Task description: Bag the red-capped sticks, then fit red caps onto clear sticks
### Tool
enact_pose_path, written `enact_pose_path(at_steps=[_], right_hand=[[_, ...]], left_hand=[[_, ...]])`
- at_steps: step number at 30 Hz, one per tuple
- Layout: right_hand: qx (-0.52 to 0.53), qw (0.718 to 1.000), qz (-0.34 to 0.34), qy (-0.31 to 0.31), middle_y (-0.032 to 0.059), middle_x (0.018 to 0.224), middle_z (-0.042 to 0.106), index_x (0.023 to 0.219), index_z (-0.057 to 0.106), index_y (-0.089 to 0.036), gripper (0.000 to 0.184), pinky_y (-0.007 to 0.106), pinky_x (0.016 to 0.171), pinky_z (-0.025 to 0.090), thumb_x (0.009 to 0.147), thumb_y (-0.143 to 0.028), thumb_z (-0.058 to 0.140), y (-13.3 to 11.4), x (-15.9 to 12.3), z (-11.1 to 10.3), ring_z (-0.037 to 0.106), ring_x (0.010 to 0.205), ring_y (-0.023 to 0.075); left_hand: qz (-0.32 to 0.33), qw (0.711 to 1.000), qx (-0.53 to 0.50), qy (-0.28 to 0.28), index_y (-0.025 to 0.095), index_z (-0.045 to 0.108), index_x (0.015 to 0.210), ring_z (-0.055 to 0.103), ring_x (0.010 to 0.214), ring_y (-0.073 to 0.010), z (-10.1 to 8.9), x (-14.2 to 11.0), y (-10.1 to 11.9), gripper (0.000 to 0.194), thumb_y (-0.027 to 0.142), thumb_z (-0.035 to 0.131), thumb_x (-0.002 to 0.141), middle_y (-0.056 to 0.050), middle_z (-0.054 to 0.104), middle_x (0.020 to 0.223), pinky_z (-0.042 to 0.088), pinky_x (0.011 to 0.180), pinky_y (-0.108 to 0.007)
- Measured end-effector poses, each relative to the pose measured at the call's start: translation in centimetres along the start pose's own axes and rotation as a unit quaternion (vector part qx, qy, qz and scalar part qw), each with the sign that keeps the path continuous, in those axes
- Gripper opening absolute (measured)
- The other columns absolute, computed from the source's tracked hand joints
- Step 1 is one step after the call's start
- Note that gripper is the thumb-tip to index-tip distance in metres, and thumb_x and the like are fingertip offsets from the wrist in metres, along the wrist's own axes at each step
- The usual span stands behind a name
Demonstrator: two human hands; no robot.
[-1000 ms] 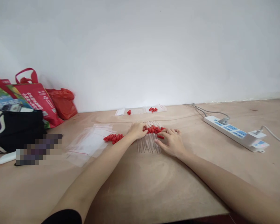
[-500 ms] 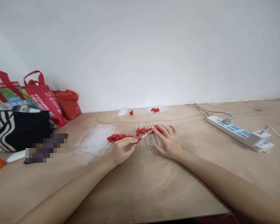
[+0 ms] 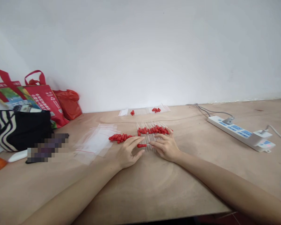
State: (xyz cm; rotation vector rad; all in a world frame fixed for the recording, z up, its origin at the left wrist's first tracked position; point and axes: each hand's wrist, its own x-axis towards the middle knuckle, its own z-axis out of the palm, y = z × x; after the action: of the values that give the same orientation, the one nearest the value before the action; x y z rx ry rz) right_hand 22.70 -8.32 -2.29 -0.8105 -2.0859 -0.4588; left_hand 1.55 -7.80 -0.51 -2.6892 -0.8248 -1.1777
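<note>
Right hand (image 3: pixel 166 147): fingertips closed on one dropper (image 3: pixel 143 145) by its thin end, red bulb (image 3: pixel 140 146) pointing toward the left edge of the table (image 3: pixel 150 193). Left hand (image 3: pixel 128 153): open, thumb and fingers parted around the bulb. Dropper sits over the near ends of a row of tubes (image 3: pixel 150 137); red band (image 3: pixel 152 129) of bulbs across the row. Left of row: red pile (image 3: pixel 119 138), then clear bags (image 3: pixel 96 140). Power strip (image 3: pixel 234 130) toward right edge.
</note>
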Motion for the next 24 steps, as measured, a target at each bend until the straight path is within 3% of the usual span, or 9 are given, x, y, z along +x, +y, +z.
enact_pose_path(at_steps=[6, 11, 24], right_hand=[[0.0, 0.999, -0.036, 0.007, -0.0057, 0.06, 0.063, 0.098, 0.061, -0.029, 0.024, 0.043, 0.097, 0.015, 0.082, -0.021, 0.046, -0.3, -0.1, -0.4, 0.055, 0.084, 0.0128], [-0.004, 0.998, -0.061, 0.013, -0.0061, 0.055, 0.062, 0.088, 0.063, -0.028, 0.018, 0.043, 0.097, 0.014, 0.081, -0.021, 0.047, -0.6, -0.1, -0.7, 0.056, 0.082, 0.0134], [0.007, 0.996, -0.081, 0.038, -0.0069, 0.054, 0.062, 0.085, 0.061, -0.025, 0.015, 0.041, 0.096, 0.016, 0.079, -0.019, 0.048, -0.8, -0.3, -0.7, 0.057, 0.08, 0.0125]], left_hand=[[0.043, 0.999, 0.017, -0.008, 0.02, 0.06, 0.09, 0.062, 0.084, -0.0143, 0.6, 0.0, -0.2, 0.015, 0.021, 0.046, 0.085, -0.002, 0.069, 0.085, 0.041, 0.089, -0.038], [0.06, 0.998, 0.027, -0.011, 0.019, 0.061, 0.082, 0.063, 0.082, -0.0142, 0.1, -0.8, -0.2, 0.013, 0.021, 0.049, 0.084, 0.0, 0.069, 0.078, 0.037, 0.092, -0.039], [0.109, 0.993, 0.041, 0.015, 0.018, 0.058, 0.079, 0.063, 0.076, -0.0115, -0.7, -0.6, 0.8, 0.013, 0.013, 0.047, 0.083, 0.0, 0.069, 0.076, 0.037, 0.09, -0.035]])
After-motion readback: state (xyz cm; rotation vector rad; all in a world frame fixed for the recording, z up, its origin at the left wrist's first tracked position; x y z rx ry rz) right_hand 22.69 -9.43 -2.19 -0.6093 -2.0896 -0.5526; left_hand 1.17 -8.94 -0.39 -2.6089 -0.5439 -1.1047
